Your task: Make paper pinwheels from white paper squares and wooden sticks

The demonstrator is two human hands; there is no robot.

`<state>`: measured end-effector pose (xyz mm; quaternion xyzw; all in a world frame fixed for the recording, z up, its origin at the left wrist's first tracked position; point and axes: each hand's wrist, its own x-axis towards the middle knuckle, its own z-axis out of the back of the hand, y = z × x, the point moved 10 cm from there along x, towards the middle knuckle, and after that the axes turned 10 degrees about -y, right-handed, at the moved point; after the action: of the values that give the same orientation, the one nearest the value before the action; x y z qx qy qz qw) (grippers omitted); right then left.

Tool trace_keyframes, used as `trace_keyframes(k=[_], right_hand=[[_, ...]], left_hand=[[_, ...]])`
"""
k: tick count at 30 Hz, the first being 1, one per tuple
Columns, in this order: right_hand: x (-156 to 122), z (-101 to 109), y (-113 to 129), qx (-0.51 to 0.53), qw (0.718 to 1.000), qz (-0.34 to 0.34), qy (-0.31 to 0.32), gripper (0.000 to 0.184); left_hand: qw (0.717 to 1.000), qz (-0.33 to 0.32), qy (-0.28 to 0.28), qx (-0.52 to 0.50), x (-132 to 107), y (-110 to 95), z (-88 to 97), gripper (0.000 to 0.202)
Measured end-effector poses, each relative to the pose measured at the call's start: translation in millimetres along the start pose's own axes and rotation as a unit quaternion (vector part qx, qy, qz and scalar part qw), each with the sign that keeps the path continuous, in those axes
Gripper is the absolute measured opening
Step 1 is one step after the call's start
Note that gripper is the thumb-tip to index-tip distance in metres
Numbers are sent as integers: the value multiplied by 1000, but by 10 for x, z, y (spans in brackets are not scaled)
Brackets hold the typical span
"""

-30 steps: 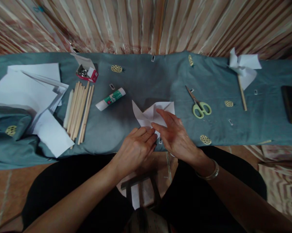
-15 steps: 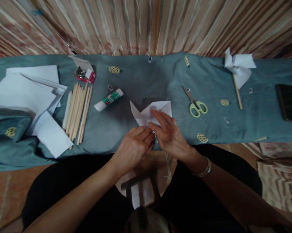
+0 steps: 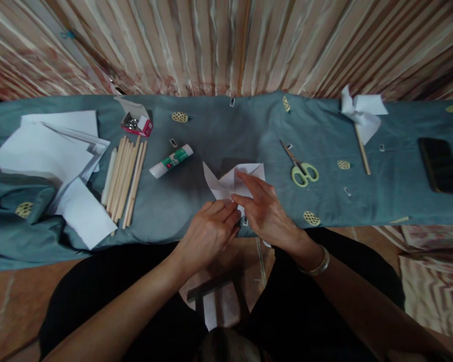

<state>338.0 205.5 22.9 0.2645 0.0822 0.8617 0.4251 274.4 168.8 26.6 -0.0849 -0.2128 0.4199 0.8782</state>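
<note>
A white paper pinwheel [image 3: 220, 187] with folded-in corners lies before me at the front of the cloth-covered table, under both hands. My left hand [image 3: 214, 223] is closed, its fingers bunched on the paper's near edge. From the right, my right hand [image 3: 262, 206] presses on the paper, its thumb close to the left fingertips and its other fingers stretched over the right part. The fingers cover the paper's middle and near side. To the right lie scissors [image 3: 299, 168] with pale green handles; to the left is a glue stick [image 3: 171, 161].
Wooden sticks [image 3: 126, 181], a small red box [image 3: 138, 123] of shiny metal pieces and loose white paper sheets [image 3: 56, 151] lie on the left. Farther right are a pinwheel on a stick [image 3: 362, 118] and a black phone [image 3: 441, 166]. A pleated curtain [image 3: 218, 45] hangs behind the table.
The camera view has shifted slightly, so the table sits a little lower in the picture. Both hands stay on the paper in nearly the same pose.
</note>
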Motion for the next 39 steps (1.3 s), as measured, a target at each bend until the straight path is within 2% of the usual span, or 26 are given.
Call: trace_keyframes(k=[2,5,8,12,15,18,21,24,29,34,39], right_hand=[[72,60,-78,6,1000,-3,-5,37],[226,147,-339,-11,999,-49,-16,41],[381,123,-562,-23,996,-84,-7,43],[533,23,-651,4,996,-87,21,39],[564,59,-731,21,992,-122,31,29],[513,128,-834,39,983,-174,46,24],[403,185,-914,52,974,-215,53,25],[254,195,-931,69,966,-237,69,26],[25,223,-889,52,961,-252,104,19],[-7,253,-817,36,963,-241,112,14],[-7,252,-821,24,961,-250,118,13]], left_hand=[[1000,0,-4,0,6,-5,17,18],[1000,-2,-13,-2,14,-9,44,17],[1000,-3,-14,-1,19,-3,51,17],[1000,-5,-17,-4,26,8,73,23],[1000,-7,-12,-5,21,37,83,28],[1000,-15,-18,6,10,90,108,30],[998,-25,-48,12,-2,171,162,29],[996,-23,-81,21,-17,286,220,27],[996,-3,-84,35,-24,419,253,26],[997,-9,-77,30,-22,335,237,26],[994,-21,-101,47,-28,261,215,21]])
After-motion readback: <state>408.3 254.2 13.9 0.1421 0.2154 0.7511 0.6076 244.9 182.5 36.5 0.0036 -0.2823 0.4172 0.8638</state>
